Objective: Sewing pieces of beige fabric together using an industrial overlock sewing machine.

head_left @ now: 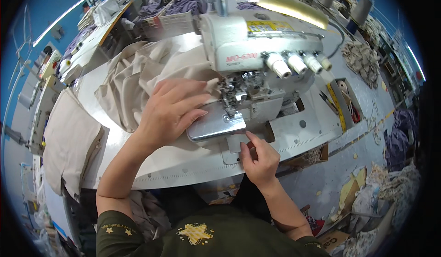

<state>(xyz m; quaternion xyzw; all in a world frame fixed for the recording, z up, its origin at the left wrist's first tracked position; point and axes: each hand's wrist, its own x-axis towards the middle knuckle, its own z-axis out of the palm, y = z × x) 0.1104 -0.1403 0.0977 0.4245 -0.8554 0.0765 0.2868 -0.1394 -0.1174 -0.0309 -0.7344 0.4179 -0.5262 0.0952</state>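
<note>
Beige fabric (131,84) lies on the worktop (161,172), left of the sewing machine (236,52). The left hand (170,112) rests on the fabric, thumb over the metal plate (216,126), grip released, fingers extended. The right hand (261,159) is at the plate's near edge, grip released, thumb and index finger apart.

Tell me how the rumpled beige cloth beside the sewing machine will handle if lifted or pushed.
The beige cloth would probably hang floppy when lifted, since it lies in soft, loose folds. Pushed, it would likely bunch rather than slide flat, being already rumpled beyond the left hand. Rolling seems unlikely, given its flat spread.
</note>
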